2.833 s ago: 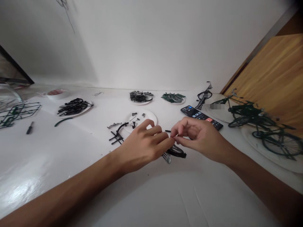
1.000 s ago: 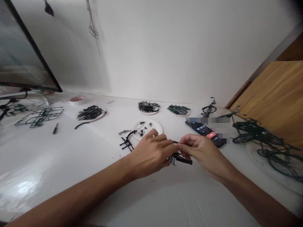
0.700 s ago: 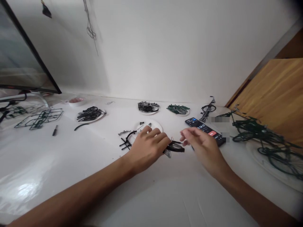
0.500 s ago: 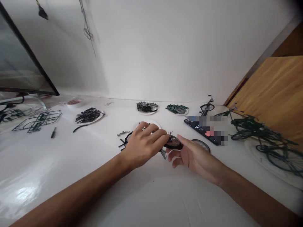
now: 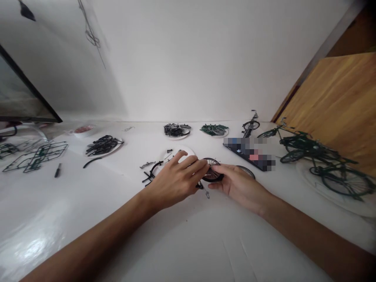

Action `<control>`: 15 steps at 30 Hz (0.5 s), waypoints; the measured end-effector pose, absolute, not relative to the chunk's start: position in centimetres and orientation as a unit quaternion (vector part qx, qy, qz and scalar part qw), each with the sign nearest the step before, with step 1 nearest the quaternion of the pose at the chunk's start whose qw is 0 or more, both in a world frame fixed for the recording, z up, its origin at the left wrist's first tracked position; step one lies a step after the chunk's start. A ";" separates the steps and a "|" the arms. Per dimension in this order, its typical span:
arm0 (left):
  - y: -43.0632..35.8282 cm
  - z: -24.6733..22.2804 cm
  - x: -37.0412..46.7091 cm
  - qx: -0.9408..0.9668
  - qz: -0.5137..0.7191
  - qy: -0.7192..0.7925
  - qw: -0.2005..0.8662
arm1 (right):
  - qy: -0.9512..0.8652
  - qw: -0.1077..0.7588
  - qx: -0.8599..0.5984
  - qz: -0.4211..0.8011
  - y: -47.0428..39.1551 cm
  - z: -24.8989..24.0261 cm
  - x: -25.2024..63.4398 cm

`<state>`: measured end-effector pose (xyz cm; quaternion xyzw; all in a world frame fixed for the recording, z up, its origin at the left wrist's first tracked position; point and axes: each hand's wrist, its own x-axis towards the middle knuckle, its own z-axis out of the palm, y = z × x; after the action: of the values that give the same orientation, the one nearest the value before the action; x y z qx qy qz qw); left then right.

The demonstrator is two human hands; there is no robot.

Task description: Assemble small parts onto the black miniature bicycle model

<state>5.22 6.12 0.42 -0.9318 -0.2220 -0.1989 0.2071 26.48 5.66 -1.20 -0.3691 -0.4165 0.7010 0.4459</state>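
Note:
Near the middle of the table, my left hand (image 5: 178, 176) is closed around a toy bicycle frame, most of it hidden under the palm; a black curved part (image 5: 154, 169) shows at its left. My right hand (image 5: 237, 180) pinches a small black spoked wheel (image 5: 212, 170) between thumb and fingers, against the fingertips of my left hand. A grey piece (image 5: 207, 194) sticks out below the wheel. Behind my right hand lies another wheel (image 5: 246, 171), partly covered. A white paper plate (image 5: 191, 149) with small black parts stands just beyond my left hand.
Plates of black parts (image 5: 102, 145), more black parts (image 5: 176, 130) and green parts (image 5: 214, 129) stand farther back. A phone (image 5: 249, 155) lies at right, near assembled model bicycles (image 5: 343, 176). Green sprues (image 5: 38, 154), a screwdriver (image 5: 58, 170) and a monitor (image 5: 23, 90) are at left.
My right thumb has moved in onto the wheel, and its fingers have drawn closer beneath it. The wheel is tilted up to face me more. The whole view has shifted slightly.

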 end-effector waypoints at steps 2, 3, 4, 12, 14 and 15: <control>6.1 0.6 5.1 -0.936 -0.237 -0.226 0.130 | -0.424 0.453 -0.383 0.684 5.6 -1.4 26.4; 6.0 0.7 5.0 -0.933 -0.258 -0.232 0.092 | -0.429 0.454 -0.390 0.677 5.5 -1.4 26.3; 6.0 0.8 4.9 -0.928 -0.278 -0.242 0.059 | -0.435 0.451 -0.396 0.671 5.5 -1.4 26.2; 6.6 0.6 4.5 -0.913 -0.316 -0.256 -0.014 | -0.485 0.398 -0.443 0.641 4.7 -1.2 25.6; 6.6 0.5 4.6 -0.932 -0.282 -0.226 0.002 | -0.502 0.384 -0.452 0.629 4.7 -1.3 25.6; 6.6 0.5 4.7 -0.938 -0.267 -0.220 0.015 | -0.511 0.378 -0.455 0.624 4.6 -1.3 25.6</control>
<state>4.66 6.57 0.51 -0.9383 -0.2197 -0.2667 0.0155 25.62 4.64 -1.32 -0.4552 -0.5107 0.6238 0.3779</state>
